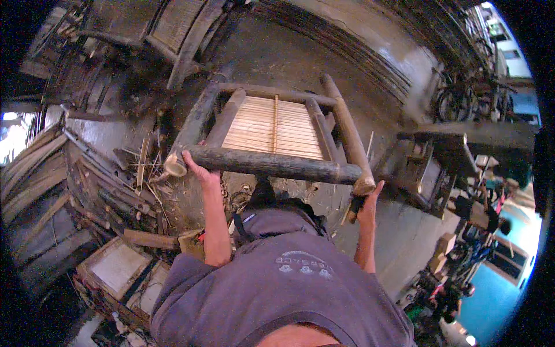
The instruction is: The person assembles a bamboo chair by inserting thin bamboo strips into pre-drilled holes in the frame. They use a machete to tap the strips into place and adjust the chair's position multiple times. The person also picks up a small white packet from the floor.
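In front of my body I hold up a bamboo frame [272, 165] of thick dark poles, with a pale slatted panel [254, 128] set inside and one narrow strip across the slats. My left hand [203, 173] grips it at the near left corner, thumb up against the front pole and some fingers hidden beneath. At the near right corner, my right hand [369, 208] supports the cut pole end from below and outside, its fingers partly hidden. The cut ends of the side poles show pale wood.
Another bamboo piece [184, 43] stands at the far left. Stacked bamboo strips [29, 168] lie along the left, with scraps [153, 191] on the floor. At the lower left is a wooden box [115, 263]. A dark wooden piece [430, 173] stands right; bicycles [457, 104] are beyond.
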`<move>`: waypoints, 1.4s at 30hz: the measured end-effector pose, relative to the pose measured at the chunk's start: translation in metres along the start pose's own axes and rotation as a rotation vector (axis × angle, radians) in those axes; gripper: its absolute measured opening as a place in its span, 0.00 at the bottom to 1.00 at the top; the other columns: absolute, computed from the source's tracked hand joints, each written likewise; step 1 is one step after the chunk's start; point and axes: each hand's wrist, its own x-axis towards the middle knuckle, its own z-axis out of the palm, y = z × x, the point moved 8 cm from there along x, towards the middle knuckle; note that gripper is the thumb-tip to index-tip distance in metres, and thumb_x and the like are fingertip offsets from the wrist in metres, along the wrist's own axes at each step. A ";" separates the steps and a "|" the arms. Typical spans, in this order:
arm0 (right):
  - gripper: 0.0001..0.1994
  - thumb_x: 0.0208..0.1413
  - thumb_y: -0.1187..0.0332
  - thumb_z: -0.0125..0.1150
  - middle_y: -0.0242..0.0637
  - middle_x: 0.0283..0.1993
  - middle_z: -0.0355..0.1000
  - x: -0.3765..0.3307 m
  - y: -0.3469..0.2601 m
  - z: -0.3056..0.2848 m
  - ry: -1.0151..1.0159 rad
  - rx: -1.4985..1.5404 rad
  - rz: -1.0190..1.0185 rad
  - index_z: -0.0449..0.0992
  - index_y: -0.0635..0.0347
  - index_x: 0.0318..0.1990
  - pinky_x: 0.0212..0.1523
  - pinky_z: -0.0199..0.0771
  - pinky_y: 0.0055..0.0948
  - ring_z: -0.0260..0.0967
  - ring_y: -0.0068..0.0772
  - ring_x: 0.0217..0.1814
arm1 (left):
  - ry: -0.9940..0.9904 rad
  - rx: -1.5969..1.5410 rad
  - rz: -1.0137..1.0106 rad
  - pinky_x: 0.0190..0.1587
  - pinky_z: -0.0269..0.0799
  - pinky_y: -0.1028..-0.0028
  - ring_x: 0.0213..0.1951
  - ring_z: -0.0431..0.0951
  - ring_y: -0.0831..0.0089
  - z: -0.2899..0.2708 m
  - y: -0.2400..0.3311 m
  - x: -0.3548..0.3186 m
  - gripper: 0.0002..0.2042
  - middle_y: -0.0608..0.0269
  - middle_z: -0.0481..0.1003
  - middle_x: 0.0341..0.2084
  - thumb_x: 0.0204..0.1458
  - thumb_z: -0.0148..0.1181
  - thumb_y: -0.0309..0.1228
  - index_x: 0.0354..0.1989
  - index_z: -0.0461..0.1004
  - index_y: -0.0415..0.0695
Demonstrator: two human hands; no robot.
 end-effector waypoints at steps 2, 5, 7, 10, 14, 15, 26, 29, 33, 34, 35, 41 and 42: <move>0.39 0.43 0.24 0.40 0.33 0.27 0.67 0.010 0.010 -0.009 -0.022 0.034 0.042 0.68 0.54 0.42 0.20 0.68 0.32 0.66 0.32 0.23 | 0.023 0.032 0.064 0.52 0.64 0.58 0.48 0.68 0.60 0.015 0.004 -0.008 0.32 0.59 0.70 0.44 0.48 0.51 0.60 0.46 0.68 0.40; 0.35 0.47 0.29 0.44 0.33 0.31 0.69 0.006 0.007 -0.001 -0.077 0.053 0.031 0.68 0.53 0.45 0.21 0.69 0.32 0.67 0.30 0.26 | 0.018 0.109 0.095 0.53 0.62 0.56 0.48 0.68 0.59 0.016 0.013 -0.004 0.30 0.59 0.69 0.45 0.48 0.50 0.58 0.46 0.68 0.41; 0.35 0.47 0.29 0.44 0.33 0.31 0.69 0.015 -0.003 0.001 -0.007 0.079 -0.001 0.69 0.53 0.45 0.22 0.69 0.32 0.66 0.30 0.26 | 0.062 0.058 0.040 0.53 0.62 0.56 0.48 0.67 0.60 0.014 0.010 -0.009 0.30 0.60 0.69 0.45 0.48 0.50 0.58 0.46 0.68 0.43; 0.35 0.47 0.30 0.45 0.31 0.31 0.69 0.023 -0.022 0.000 0.026 0.072 -0.045 0.69 0.53 0.45 0.24 0.69 0.31 0.66 0.28 0.27 | 0.103 0.165 0.073 0.54 0.61 0.55 0.49 0.66 0.62 0.025 0.018 -0.052 0.29 0.61 0.68 0.46 0.47 0.52 0.59 0.47 0.68 0.45; 0.34 0.49 0.31 0.44 0.29 0.34 0.68 0.061 -0.043 -0.006 -0.052 0.025 -0.089 0.69 0.51 0.48 0.26 0.68 0.30 0.65 0.26 0.32 | 0.145 0.230 0.142 0.54 0.61 0.55 0.50 0.65 0.63 0.025 0.018 -0.086 0.29 0.63 0.68 0.46 0.46 0.54 0.58 0.48 0.68 0.47; 0.34 0.49 0.32 0.44 0.29 0.36 0.68 0.072 -0.046 -0.009 -0.058 0.028 -0.092 0.68 0.51 0.49 0.27 0.68 0.31 0.65 0.27 0.32 | 0.140 0.228 0.136 0.54 0.61 0.55 0.49 0.66 0.63 0.027 0.016 -0.090 0.28 0.63 0.68 0.46 0.46 0.54 0.58 0.47 0.68 0.47; 0.35 0.50 0.34 0.43 0.33 0.45 0.69 0.095 -0.072 0.027 -0.018 -0.131 -0.048 0.65 0.52 0.55 0.42 0.66 0.37 0.66 0.34 0.42 | 0.214 -0.050 -0.033 0.52 0.62 0.56 0.48 0.66 0.63 -0.039 -0.025 -0.046 0.27 0.64 0.69 0.46 0.47 0.54 0.57 0.47 0.68 0.50; 0.34 0.50 0.34 0.43 0.33 0.41 0.70 0.076 -0.063 0.022 -0.027 -0.071 -0.043 0.66 0.54 0.52 0.39 0.66 0.36 0.67 0.34 0.38 | 0.307 0.094 0.030 0.52 0.62 0.55 0.49 0.67 0.62 -0.016 -0.005 -0.045 0.28 0.64 0.69 0.46 0.46 0.55 0.57 0.50 0.67 0.50; 0.34 0.53 0.35 0.41 0.33 0.42 0.70 0.022 -0.044 0.046 0.007 0.053 -0.068 0.67 0.57 0.51 0.40 0.66 0.36 0.66 0.33 0.38 | 0.213 0.206 0.101 0.51 0.63 0.56 0.48 0.68 0.62 -0.006 0.030 -0.006 0.29 0.62 0.69 0.46 0.47 0.54 0.57 0.51 0.66 0.47; 0.34 0.55 0.36 0.40 0.34 0.43 0.70 0.016 -0.034 0.043 0.036 0.037 -0.069 0.67 0.58 0.52 0.42 0.67 0.36 0.67 0.33 0.40 | 0.194 0.223 0.100 0.51 0.64 0.57 0.48 0.68 0.62 -0.003 0.032 0.010 0.30 0.61 0.69 0.46 0.48 0.53 0.56 0.51 0.66 0.46; 0.34 0.56 0.36 0.39 0.34 0.45 0.70 0.014 -0.026 0.044 0.046 0.024 -0.065 0.67 0.58 0.53 0.44 0.67 0.36 0.67 0.33 0.42 | 0.176 0.237 0.117 0.51 0.64 0.58 0.47 0.68 0.61 0.005 0.038 0.023 0.30 0.60 0.69 0.45 0.48 0.53 0.56 0.51 0.65 0.45; 0.37 0.53 0.33 0.41 0.33 0.38 0.69 -0.055 -0.014 0.052 0.191 0.065 -0.200 0.66 0.59 0.52 0.27 0.68 0.27 0.66 0.25 0.31 | -0.012 0.330 0.018 0.51 0.65 0.60 0.47 0.69 0.61 0.036 0.047 0.054 0.28 0.59 0.69 0.45 0.50 0.52 0.54 0.52 0.65 0.44; 0.36 0.53 0.33 0.40 0.34 0.36 0.70 -0.057 -0.021 0.054 0.235 0.075 -0.238 0.67 0.59 0.51 0.25 0.68 0.26 0.66 0.25 0.29 | -0.057 0.336 0.007 0.51 0.65 0.60 0.47 0.69 0.61 0.052 0.041 0.059 0.29 0.59 0.69 0.46 0.50 0.52 0.54 0.53 0.65 0.44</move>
